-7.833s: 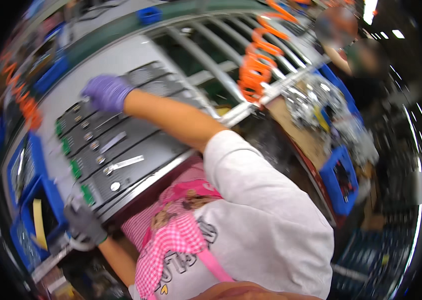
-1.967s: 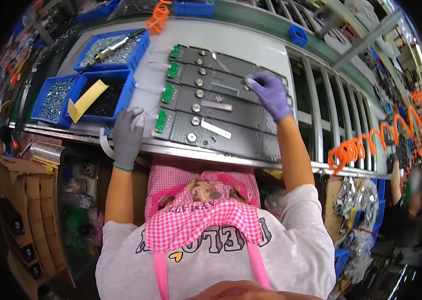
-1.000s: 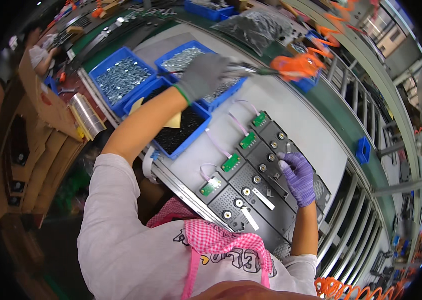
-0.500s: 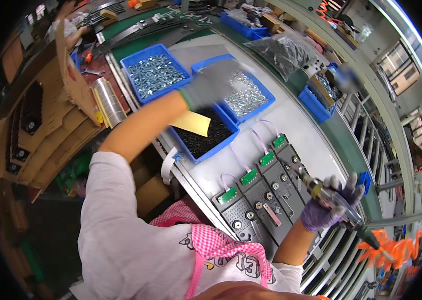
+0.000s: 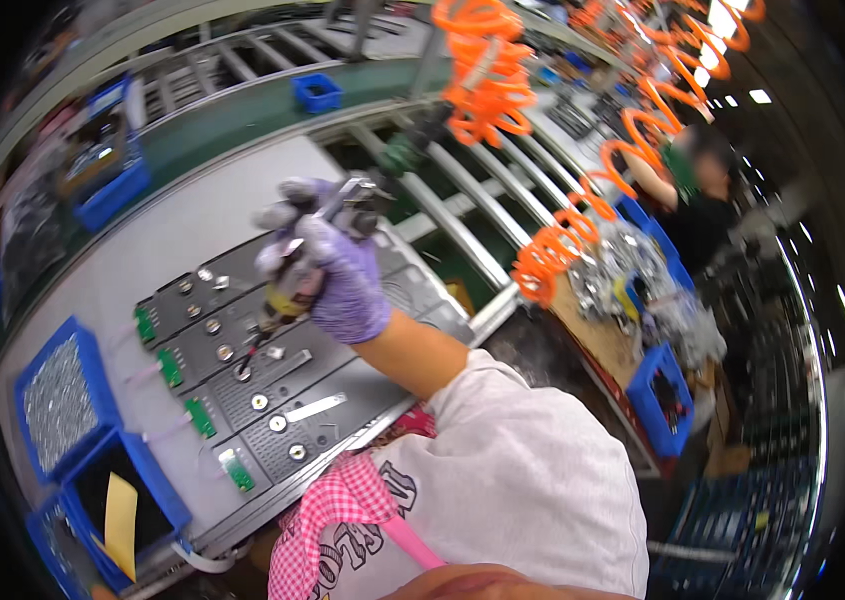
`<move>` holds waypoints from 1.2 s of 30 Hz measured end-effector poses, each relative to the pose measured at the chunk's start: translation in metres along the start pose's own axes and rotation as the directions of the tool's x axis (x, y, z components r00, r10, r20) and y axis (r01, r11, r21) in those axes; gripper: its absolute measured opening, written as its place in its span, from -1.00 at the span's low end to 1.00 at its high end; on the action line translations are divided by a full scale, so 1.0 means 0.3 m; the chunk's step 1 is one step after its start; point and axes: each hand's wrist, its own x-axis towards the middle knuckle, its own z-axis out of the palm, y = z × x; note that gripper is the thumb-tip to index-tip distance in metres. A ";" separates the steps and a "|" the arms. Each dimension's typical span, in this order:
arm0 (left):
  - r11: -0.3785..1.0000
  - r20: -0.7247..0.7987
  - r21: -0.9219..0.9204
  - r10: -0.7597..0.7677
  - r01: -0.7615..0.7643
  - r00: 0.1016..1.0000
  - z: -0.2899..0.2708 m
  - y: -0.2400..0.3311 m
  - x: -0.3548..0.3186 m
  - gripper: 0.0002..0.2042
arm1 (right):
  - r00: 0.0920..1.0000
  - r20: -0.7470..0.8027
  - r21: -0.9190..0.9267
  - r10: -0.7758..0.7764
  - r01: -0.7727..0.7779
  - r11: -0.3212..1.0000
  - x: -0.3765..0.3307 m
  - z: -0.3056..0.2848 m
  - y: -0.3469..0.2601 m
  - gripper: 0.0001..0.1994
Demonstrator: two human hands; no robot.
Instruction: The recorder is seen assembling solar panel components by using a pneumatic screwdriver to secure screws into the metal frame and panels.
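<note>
Since half a second ago, the right hand (image 5: 338, 265) has moved in over the dark panels (image 5: 353, 365), while the left hand, then above the blue bins (image 5: 95, 370), has left our view. We see gloved fingers (image 5: 328, 240) curled firmly around a power screwdriver (image 5: 291, 290); the left's we cannot tell. Yellow-banded and slightly blurred, the tool tilts above the desk (image 5: 228, 195), its bit at a round metal fitting (image 5: 242, 372), contact unclear.
</note>
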 end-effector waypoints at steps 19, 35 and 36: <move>0.888 -0.091 0.379 -0.244 0.260 0.966 0.190 0.342 0.363 -0.52 | 0.982 -0.158 -0.168 -0.100 0.073 0.983 -0.059 -0.097 -0.137 -0.60; 0.452 -0.415 0.591 -0.539 0.667 0.733 -0.002 0.129 0.109 -0.42 | 0.989 -0.144 -0.160 -0.029 0.006 0.987 -0.034 -0.114 -0.107 -0.54; 0.418 -0.370 0.633 -0.575 0.651 0.729 0.042 0.211 0.147 -0.43 | 0.989 -0.142 -0.184 -0.027 0.000 0.983 -0.036 -0.113 -0.103 -0.55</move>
